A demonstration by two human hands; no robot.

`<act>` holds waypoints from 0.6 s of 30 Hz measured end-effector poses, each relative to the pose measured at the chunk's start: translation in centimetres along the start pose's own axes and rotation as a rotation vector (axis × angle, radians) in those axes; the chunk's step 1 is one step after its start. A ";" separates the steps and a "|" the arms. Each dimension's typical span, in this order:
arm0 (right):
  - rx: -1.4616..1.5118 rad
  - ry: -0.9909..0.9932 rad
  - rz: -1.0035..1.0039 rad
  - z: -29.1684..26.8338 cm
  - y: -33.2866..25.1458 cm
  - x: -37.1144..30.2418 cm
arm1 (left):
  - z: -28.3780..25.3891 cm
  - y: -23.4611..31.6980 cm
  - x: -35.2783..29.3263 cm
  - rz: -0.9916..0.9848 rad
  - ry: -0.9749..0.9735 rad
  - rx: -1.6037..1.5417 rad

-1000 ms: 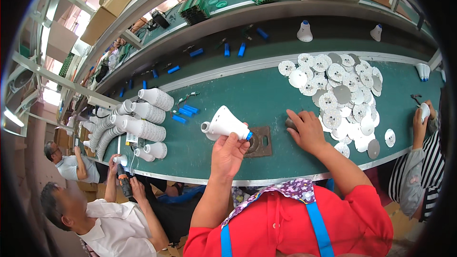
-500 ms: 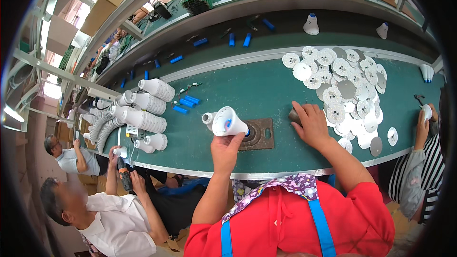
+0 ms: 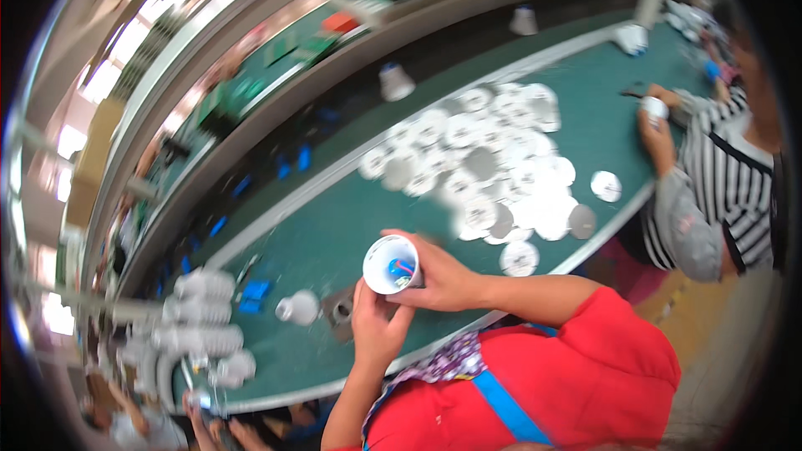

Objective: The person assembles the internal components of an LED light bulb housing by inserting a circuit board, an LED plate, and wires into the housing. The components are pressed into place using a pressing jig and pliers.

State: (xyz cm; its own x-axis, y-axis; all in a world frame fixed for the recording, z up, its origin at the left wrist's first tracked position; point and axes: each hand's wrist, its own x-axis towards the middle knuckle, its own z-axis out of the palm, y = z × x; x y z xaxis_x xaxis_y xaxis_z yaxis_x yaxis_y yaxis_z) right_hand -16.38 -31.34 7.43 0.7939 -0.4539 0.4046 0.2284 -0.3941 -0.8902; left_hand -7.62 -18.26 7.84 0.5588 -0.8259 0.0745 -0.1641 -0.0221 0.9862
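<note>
Near the middle, a white cone-shaped bulb housing (image 3: 374, 271) is tilted with its wide mouth toward me. Inside show a blue cylinder cell (image 3: 399, 268) and a red wire. My left hand (image 3: 378, 330) grips the housing from below. My right hand (image 3: 443, 276) is wrapped round its right side, fingers behind the rim. A metal fixture plate (image 3: 337, 315) with a round hole lies on the bench just left of my hands. Beside it another white housing (image 3: 298, 307) lies on its side. Motion blurs the picture somewhat.
Round white circuit discs (image 3: 464, 132) lie heaped beyond my right hand. Stacked white housings (image 3: 199, 338) and blue cells (image 3: 253, 294) are at left on the green bench (image 3: 334, 234). A raised shelf (image 3: 351, 42) runs behind. At right, a person in striped clothing (image 3: 710, 175) holds a white part.
My view has swung toward the right. My right hand has come from beside the disc heap to the housing, now held in both hands. The dark lump it held earlier is not visible.
</note>
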 end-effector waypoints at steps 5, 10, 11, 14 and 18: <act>-0.038 0.478 0.369 -10.6 2.8 -0.9 | 2.5 2.0 1.1 -0.067 -0.256 0.050; -0.871 0.752 0.578 -24.0 8.2 -2.1 | 0.9 1.6 2.0 -0.043 -0.204 0.187; -0.967 0.729 0.608 -25.6 9.6 -3.1 | 0.1 1.8 2.9 0.006 -0.289 0.347; -1.104 0.602 0.769 -29.0 11.7 -4.6 | -1.0 1.9 6.6 -0.019 -0.318 0.532; -1.241 0.672 0.640 -30.1 12.4 -4.9 | -4.7 0.7 14.5 -0.171 -0.162 0.592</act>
State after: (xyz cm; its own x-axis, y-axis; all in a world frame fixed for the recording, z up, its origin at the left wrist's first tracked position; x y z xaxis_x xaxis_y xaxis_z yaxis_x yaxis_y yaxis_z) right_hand -34.43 -58.10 0.70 0.1055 -0.9286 0.3557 -0.9031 -0.2392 -0.3567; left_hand 4.17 -27.57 10.28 0.4941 -0.8571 -0.1459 -0.5311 -0.4304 0.7299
